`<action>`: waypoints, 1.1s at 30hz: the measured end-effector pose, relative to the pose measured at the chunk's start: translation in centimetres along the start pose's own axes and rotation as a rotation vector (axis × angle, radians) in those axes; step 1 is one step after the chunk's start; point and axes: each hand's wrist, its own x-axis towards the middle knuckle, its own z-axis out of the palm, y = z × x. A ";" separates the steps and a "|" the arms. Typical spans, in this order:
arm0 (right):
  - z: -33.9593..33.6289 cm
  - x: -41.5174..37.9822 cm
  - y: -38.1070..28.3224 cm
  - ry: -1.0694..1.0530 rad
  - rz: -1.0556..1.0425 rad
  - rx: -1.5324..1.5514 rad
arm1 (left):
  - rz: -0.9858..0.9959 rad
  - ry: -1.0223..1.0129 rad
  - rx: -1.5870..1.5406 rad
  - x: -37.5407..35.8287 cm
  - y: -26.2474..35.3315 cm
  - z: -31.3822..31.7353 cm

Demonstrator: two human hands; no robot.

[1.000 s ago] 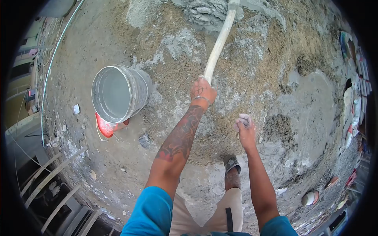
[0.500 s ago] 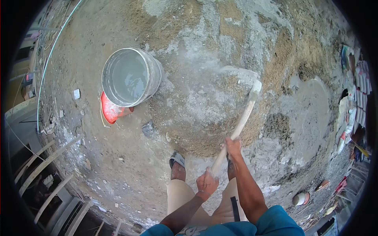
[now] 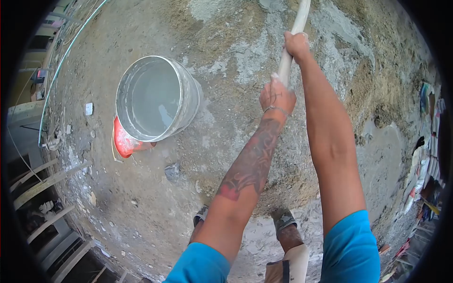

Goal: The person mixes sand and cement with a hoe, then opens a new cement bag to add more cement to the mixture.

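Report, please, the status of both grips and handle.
Left grip, right grip: closed around pale handle. Far end out of frame. Bucket left, clear of handle.

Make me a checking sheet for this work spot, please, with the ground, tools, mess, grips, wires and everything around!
Surface: rough brown ground with grey patches.
Job's things: pale handle, its far end out of view.
Clutter: bucket of greyish liquid; red container partly hidden behind it; crumpled scrap.
Grips: left grip and right grip closed around the handle, right one farther forward.
Cables: pale blue line, hose or cable unclear.
Surroundings: curved-looking bars, left edge.
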 end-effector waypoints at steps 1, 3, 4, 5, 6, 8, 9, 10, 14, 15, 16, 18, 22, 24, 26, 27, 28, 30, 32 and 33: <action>-0.2 0.7 -0.7 -0.125 0.047 -0.015 | -0.027 -0.013 0.017 0.5 0.1 0.1; 1.0 -3.1 0.8 -0.364 0.196 -0.062 | -0.249 -0.251 -0.079 -1.4 -0.2 0.2; 1.1 -5.2 1.5 -0.425 0.256 -0.082 | -0.275 -0.263 -0.044 -3.8 -1.5 0.3; 2.6 -8.0 3.4 -0.322 0.228 -0.260 | -0.287 -0.257 -0.010 -6.5 -3.1 0.1; 1.6 -11.7 2.7 -0.386 0.408 -0.264 | -0.331 -0.329 -0.013 -8.6 -4.4 -0.4; 0.0 -18.3 3.0 -0.471 0.518 -0.280 | -0.418 -0.481 0.015 -13.9 -6.1 -1.7; 0.8 -21.5 5.5 -0.443 0.525 -0.306 | -0.376 -0.484 0.072 -16.7 -7.0 -1.9; -0.9 -24.3 5.0 -0.544 0.498 -0.335 | -0.331 -0.487 0.127 -19.8 -7.9 -2.0; -7.5 -36.0 3.4 -0.628 0.763 -0.020 | -0.373 -0.537 0.091 -31.3 -9.7 -7.1; -9.5 -39.4 3.1 -0.573 0.740 0.050 | -0.439 -0.471 -0.001 -33.7 -8.4 -9.7; -12.3 -42.0 1.1 -0.525 0.743 0.168 | -0.445 -0.549 -0.010 -36.6 -8.3 -11.0; -15.2 -47.7 2.9 -0.514 0.594 0.160 | -0.478 -0.499 -0.056 -42.3 -7.7 -12.5; -13.0 -41.5 -0.9 -0.571 0.620 0.217 | -0.464 -0.371 -0.098 -37.2 -8.2 -11.1; -5.9 -34.9 -0.3 -0.444 0.265 -0.034 | -0.352 -0.240 -0.147 -29.0 -10.2 -8.7; -0.9 -27.0 -3.6 -0.440 0.254 -0.131 | -0.134 -0.118 0.070 -21.5 -13.1 -5.1; 0.9 -24.0 -4.9 -0.543 0.335 -0.143 | -0.297 -0.239 -0.108 -17.3 -12.0 -6.1; 3.2 -22.7 -5.1 -0.427 0.468 -0.196 | -0.337 -0.357 -0.141 -15.1 -11.0 -6.4; 3.2 -25.5 -3.8 -0.571 0.481 -0.175 | -0.389 -0.512 -0.137 -16.7 -11.8 -6.1; 4.7 -32.2 2.0 -0.783 0.266 -0.302 | -0.546 -0.601 -0.111 -23.8 -13.9 -4.7; -2.5 -34.3 -2.6 -0.842 0.121 -0.367 | -0.554 -0.469 0.024 -26.3 -10.2 -9.0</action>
